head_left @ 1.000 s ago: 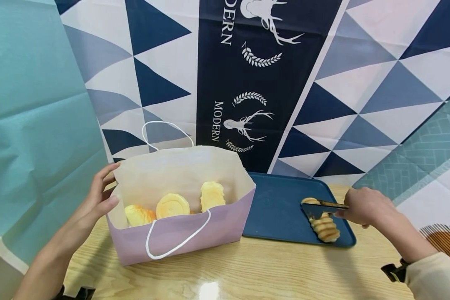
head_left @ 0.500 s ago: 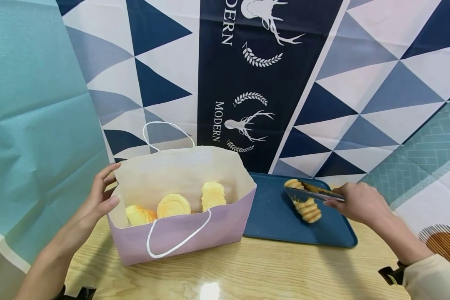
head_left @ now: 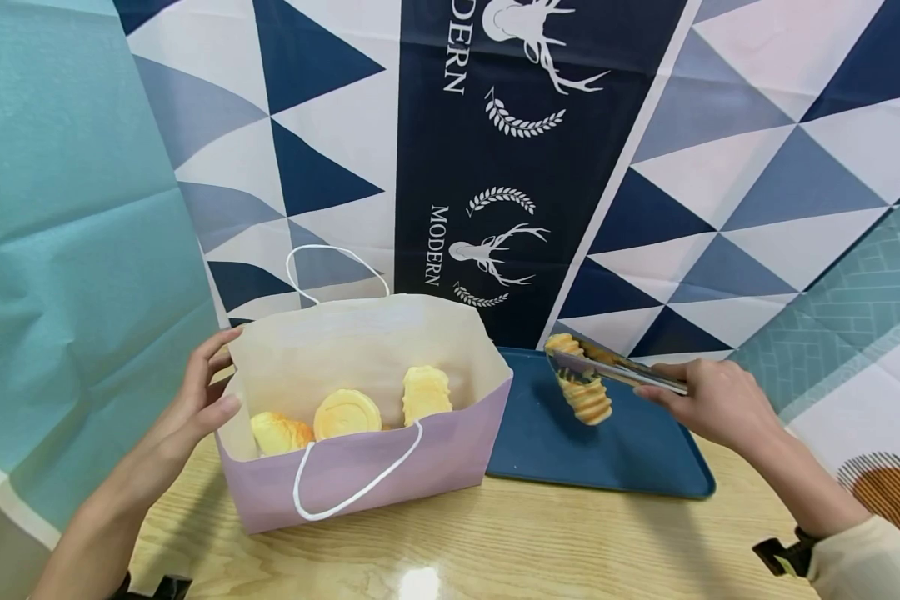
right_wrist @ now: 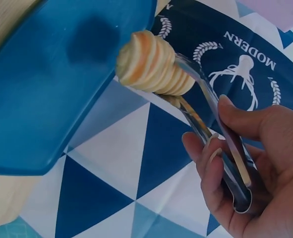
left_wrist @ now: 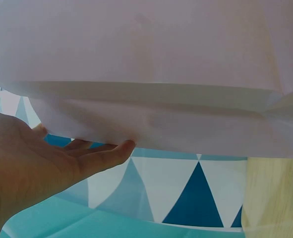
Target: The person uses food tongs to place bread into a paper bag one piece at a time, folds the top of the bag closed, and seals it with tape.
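My right hand grips metal tongs, and their tips squeeze a ridged, golden-striped bread roll. In the right wrist view, thumb and fingers close round the tongs, with the roll at the far end. The roll hangs above the blue tray, its shadow on the surface. At the left side of the lilac paper bag, my left hand touches the side edge with fingers and thumb spread. In the left wrist view, the hand lies against the bag's folded side.
Inside the bag are a round yellow pastry, an oblong ridged one and a browned bun. White cord handles loop off both bag faces. A patterned cloth hangs behind the wooden table.
My right hand and the tongs have carried the roll up and leftward from the tray's right part. The left hand and the bag have stayed in place.
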The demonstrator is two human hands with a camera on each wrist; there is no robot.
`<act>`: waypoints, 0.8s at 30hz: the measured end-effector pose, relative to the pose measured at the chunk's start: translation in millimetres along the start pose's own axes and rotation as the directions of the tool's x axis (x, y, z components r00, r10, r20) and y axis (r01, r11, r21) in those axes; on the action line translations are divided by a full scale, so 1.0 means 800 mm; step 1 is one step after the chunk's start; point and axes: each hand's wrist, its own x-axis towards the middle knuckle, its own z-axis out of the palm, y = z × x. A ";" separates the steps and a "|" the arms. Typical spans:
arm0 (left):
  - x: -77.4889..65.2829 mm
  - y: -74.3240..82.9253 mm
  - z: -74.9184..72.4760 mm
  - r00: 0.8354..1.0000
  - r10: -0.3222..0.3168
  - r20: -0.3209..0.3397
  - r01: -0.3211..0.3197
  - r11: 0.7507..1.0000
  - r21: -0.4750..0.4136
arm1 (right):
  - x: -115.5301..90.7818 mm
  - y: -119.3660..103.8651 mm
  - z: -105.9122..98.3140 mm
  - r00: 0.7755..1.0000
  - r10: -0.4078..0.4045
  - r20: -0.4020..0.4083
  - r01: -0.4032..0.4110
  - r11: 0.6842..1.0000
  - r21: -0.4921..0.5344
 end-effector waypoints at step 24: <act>0.000 0.000 0.002 1.000 0.014 -0.001 -0.014 1.000 -0.003 | -0.001 -0.035 -0.008 0.965 -0.019 -0.260 0.048 0.993 0.106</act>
